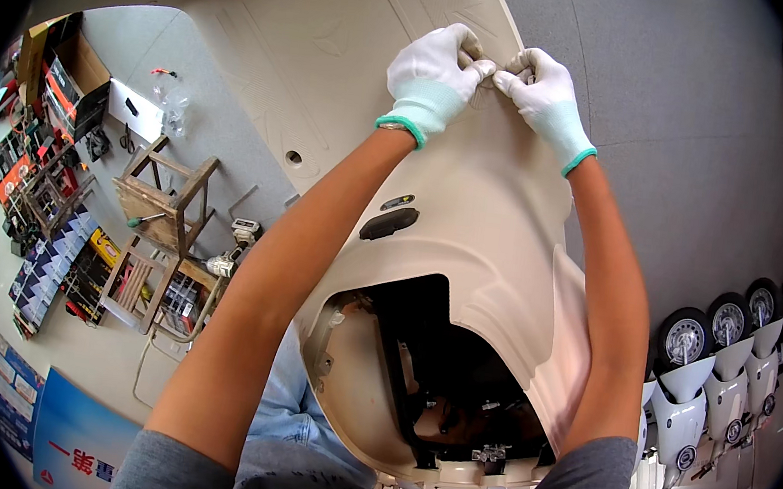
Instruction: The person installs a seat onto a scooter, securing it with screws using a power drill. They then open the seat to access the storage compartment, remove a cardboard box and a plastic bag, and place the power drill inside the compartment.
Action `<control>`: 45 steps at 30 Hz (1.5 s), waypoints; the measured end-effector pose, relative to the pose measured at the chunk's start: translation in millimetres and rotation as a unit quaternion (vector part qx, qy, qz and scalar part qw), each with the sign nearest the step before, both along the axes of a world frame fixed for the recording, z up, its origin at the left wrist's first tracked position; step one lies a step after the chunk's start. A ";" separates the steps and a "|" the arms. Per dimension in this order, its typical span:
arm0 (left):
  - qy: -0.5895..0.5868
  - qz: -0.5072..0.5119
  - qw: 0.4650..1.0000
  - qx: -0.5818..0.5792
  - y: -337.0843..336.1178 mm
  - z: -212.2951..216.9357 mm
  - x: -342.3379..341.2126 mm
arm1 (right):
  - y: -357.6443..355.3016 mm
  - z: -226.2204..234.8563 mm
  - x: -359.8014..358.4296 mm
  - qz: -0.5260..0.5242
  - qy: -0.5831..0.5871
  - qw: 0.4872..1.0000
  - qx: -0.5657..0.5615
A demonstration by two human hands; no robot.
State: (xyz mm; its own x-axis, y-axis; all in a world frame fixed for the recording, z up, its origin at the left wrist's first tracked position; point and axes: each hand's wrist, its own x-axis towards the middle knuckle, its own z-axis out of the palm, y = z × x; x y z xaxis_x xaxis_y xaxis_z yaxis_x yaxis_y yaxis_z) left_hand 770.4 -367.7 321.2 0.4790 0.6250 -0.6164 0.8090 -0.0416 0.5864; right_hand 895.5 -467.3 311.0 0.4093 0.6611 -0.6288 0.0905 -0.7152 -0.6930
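Note:
My left hand (432, 65) and my right hand (543, 89) wear white gloves with pale green cuffs. They meet near the far right edge of a beige scooter body (485, 173), above its footboard (328, 33). Both sets of fingers are pinched together almost tip to tip. Whatever lies between them is hidden or too small to name. Below my forearms the scooter's body has a large dark opening (454, 375) where the frame shows inside. A dark oval cover (389, 224) sits on the panel to the left of the opening's far end.
A wooden stool (167, 197) holding a screwdriver (146, 219) stands at the left, beside a power tool (245, 232). Farther left are an open cardboard box (81, 69), scissors (127, 138) and scattered parts. Several pale scooters with wheels (685, 340) line the right.

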 end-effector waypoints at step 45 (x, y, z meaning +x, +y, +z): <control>0.094 -0.173 0.976 0.095 12.2 4.6 33.0 | 1.8 -14.5 -12.1 -0.094 -0.004 0.993 -0.078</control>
